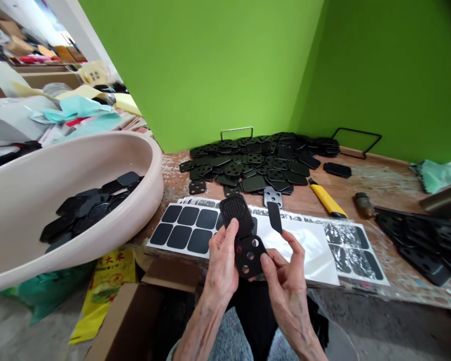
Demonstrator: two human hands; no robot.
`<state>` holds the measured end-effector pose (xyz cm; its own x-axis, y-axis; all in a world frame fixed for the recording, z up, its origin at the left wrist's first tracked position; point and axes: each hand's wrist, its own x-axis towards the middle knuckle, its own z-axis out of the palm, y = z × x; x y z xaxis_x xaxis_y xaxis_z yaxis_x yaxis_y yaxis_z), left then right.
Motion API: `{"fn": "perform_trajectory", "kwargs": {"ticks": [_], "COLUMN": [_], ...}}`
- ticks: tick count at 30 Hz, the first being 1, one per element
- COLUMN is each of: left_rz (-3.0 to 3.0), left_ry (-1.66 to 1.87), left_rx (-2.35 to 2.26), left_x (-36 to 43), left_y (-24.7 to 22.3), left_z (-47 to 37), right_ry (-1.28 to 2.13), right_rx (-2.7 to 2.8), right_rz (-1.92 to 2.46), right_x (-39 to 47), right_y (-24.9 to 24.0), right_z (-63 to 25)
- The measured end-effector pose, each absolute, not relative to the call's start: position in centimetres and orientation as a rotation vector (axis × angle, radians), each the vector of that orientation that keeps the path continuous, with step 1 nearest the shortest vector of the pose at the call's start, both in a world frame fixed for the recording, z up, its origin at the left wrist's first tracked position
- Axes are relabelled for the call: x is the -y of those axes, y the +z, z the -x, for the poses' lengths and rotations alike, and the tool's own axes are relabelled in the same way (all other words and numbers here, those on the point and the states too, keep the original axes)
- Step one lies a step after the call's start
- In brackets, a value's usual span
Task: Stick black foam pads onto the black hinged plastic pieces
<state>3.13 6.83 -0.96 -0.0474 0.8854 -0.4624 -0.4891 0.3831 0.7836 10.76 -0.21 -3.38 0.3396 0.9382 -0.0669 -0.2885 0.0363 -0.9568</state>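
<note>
My left hand (222,258) is closed around a black hinged plastic piece (250,256). The upper half of that piece carries a ribbed oval pattern, and its lower half has several round holes. My right hand (287,273) pinches the lower half's right edge between thumb and fingers. A thin black rounded sticker (274,217) stands up from the tip of its index finger, seen nearly edge-on. Beneath both hands lies a white sheet with black square stickers (180,236), partly covered by white backing paper (319,253).
Behind the sheets lies a heap of black plastic pieces (253,183). A yellow utility knife (327,199) and a small jar (364,205) rest right of it. More black pieces (432,240) lie far right. A pale basin (156,170) holding black pieces stands left.
</note>
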Motion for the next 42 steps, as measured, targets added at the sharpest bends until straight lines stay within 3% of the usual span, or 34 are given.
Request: {"fn": "perform_trajectory", "kwargs": {"ticks": [19,25,37,42], "left_rz": [-0.383,-0.358,-0.181,-0.174], "left_ry": [1.125,1.040,0.828,0.733], "left_rx": [-1.109,-1.032,-0.679,-0.758], "left_x": [-6.4,-7.1,-7.8,-7.9], "left_y": [-1.7,-1.3,-0.3,-0.2], "left_z": [-3.5,-3.0,-1.0,-0.7], "right_ry": [1.092,0.794,0.916,0.995], "right_rx": [0.762,0.873,0.854,0.946], "right_rz": [1.190,1.364,1.400,1.544], "right_x": [1.0,1.1,2.8,3.5], "right_y": [-3.8,-2.9,-1.5,-1.1], "right_z": [-11.1,-14.9,-16.1,-17.4]}}
